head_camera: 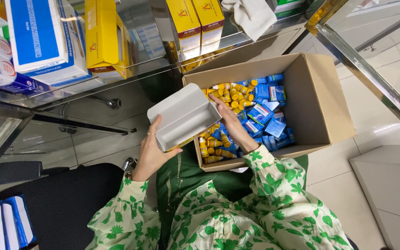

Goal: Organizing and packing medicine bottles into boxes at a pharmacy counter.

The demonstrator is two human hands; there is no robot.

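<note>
Tray (184, 115), small & white, is gripped at its near end by the left hand (151, 150), tilted over the left edge of the big box (322, 92). Right hand (230, 124) is inside the box w/ fingers spread flat on the bottles (231, 95), by its left wall. Blue packs (267, 113) fill the right side.

A pale tiled floor (376, 115) is seen at right. A glass shelf (140, 55) with metal edging runs across the far side, brightly lit.
</note>
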